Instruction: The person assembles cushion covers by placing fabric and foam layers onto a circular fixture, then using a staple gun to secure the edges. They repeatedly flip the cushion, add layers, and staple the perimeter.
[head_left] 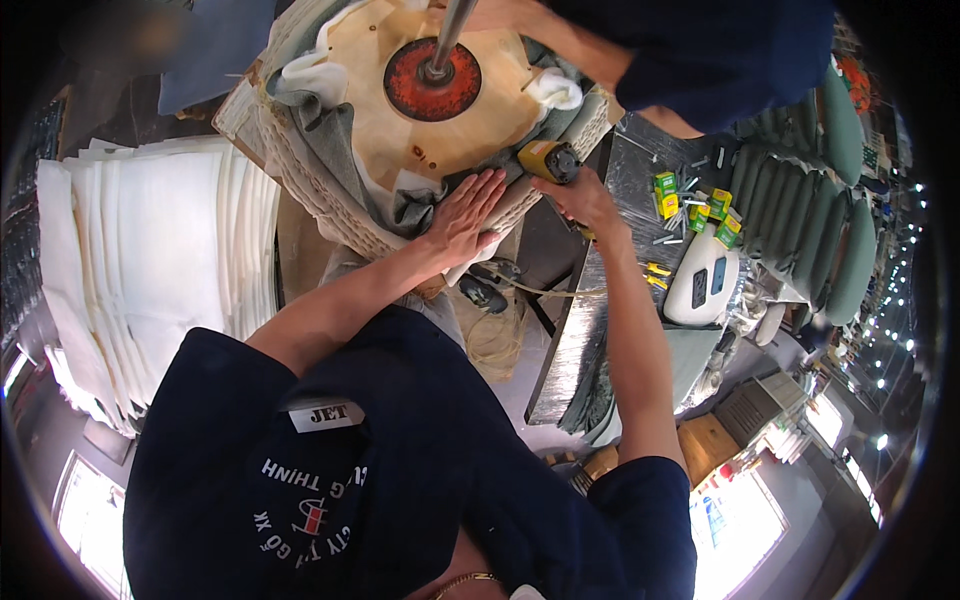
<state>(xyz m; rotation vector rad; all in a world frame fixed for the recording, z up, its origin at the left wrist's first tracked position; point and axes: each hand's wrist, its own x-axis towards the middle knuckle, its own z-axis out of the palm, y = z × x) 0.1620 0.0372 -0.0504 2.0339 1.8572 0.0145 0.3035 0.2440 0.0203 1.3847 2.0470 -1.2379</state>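
Observation:
My left hand (467,215) lies flat with fingers stretched out on the grey fabric (325,135) along the near edge of a pale wooden board (365,140). My right hand (590,205) is wrapped round a yellow and black staple gun (546,160), its head close to the fabric at the board's right edge; whether it touches is unclear. White wadding (312,80) sticks out between fabric and board. A red round plate (405,85) on a metal rod (453,35) rests on the board. A woven cream rim (345,225) surrounds the piece.
A co-worker's arm (590,50) reaches over the board from the far right. White sheets (160,240) stand stacked at left. On the wrapped table (640,150) lie green-yellow boxes (665,195) and loose staple strips (664,239). Grey-green cushions (790,215) stand beyond. A hose (545,292) crosses below.

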